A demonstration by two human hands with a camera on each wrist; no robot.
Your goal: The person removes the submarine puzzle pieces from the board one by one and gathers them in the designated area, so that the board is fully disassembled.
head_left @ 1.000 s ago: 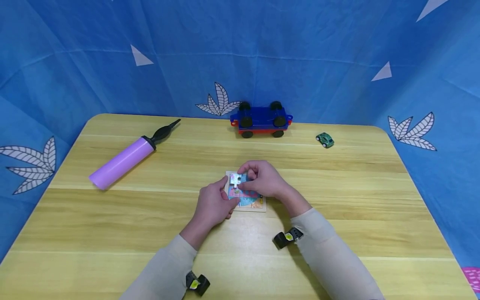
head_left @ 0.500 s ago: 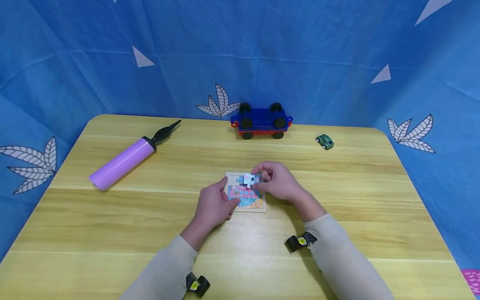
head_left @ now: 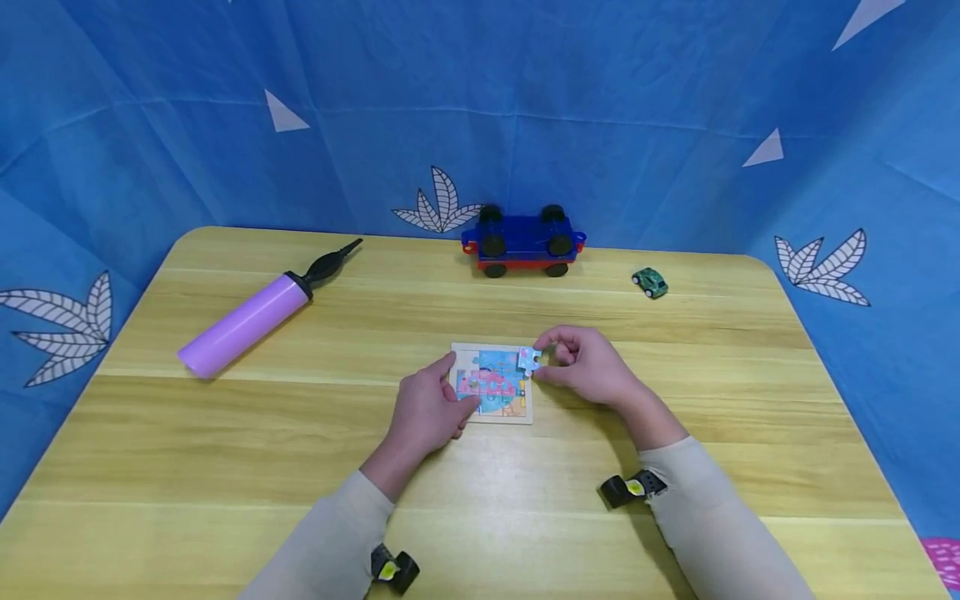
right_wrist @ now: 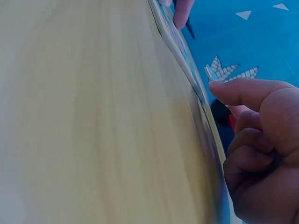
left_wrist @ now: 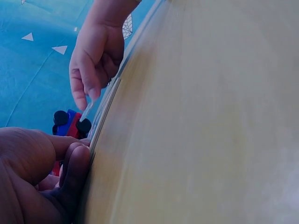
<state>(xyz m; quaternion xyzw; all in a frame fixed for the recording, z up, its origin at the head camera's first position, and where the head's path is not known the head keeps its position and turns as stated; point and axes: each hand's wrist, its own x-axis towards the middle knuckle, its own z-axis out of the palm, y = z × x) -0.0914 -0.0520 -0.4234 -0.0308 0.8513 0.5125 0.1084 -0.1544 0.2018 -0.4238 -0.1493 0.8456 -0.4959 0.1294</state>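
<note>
A small square jigsaw puzzle [head_left: 496, 385] in a pale frame lies flat on the table, showing a pink and blue picture. Its upper left corner is a bare pale patch. My left hand [head_left: 429, 406] grips the frame's left side, thumb over the lower left part; in the left wrist view, the same hand [left_wrist: 42, 170] is at the frame's edge. Between thumb and forefinger my right hand [head_left: 592, 367] pinches a light blue puzzle piece [head_left: 528, 360], raised over the puzzle's upper right corner. That piece [right_wrist: 210, 73] appears edge-on in the right wrist view.
A purple hand pump [head_left: 243, 327] with a black nozzle lies at the left. At the back, a blue and red toy wagon [head_left: 527, 242] with black wheels stands by the blue curtain [head_left: 600, 83]. A small green toy car [head_left: 649, 282] sits at the back right.
My right hand has moved right with the puzzle piece, from the puzzle's upper left to its upper right corner, uncovering the upper middle. The left hand has stayed in place.
</note>
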